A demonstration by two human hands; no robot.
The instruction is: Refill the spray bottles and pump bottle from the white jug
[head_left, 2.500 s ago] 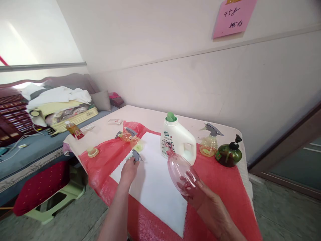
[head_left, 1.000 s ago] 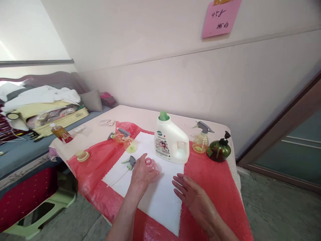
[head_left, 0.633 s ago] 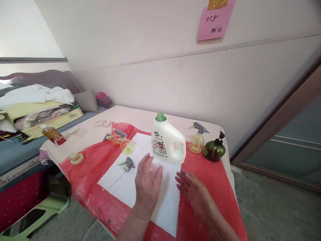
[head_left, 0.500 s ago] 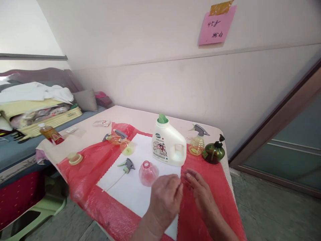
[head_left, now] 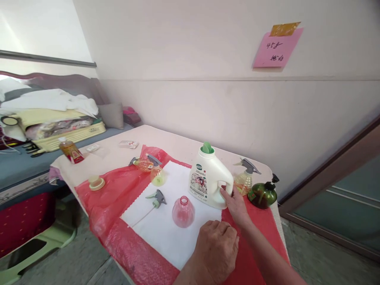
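My right hand (head_left: pixel 236 204) grips the handle of a white detergent jug (head_left: pixel 210 172), fingers curled into the handle opening. The jug stands upright and uncapped, with a green pour spout (head_left: pixel 207 148) at its mouth. My left hand (head_left: pixel 218 247) is closed in a fist in front of the jug, knuckles up; whatever it holds, if anything, is hidden. Nearby, a pink bottle (head_left: pixel 183 213) with an open neck stands on a white cloth (head_left: pixel 166 233). To its left lies a grey-and-green spray head (head_left: pixel 158 198) with its thin tube.
Behind the cloth are an orange spray bottle (head_left: pixel 144 164) and a yellowish one (head_left: pixel 158 177). Right of the jug stand a clear spray bottle (head_left: pixel 244 182) and a green pump bottle (head_left: pixel 262 196). A pale cap (head_left: pixel 96 183) rests on the red plastic sheet (head_left: pixel 124 249); an amber bottle (head_left: pixel 70 151) is at far left.
My right hand has moved forward from beside my left hand and taken hold of the jug's handle. My left hand has stayed closed and shifted slightly right and down. The view has turned left.
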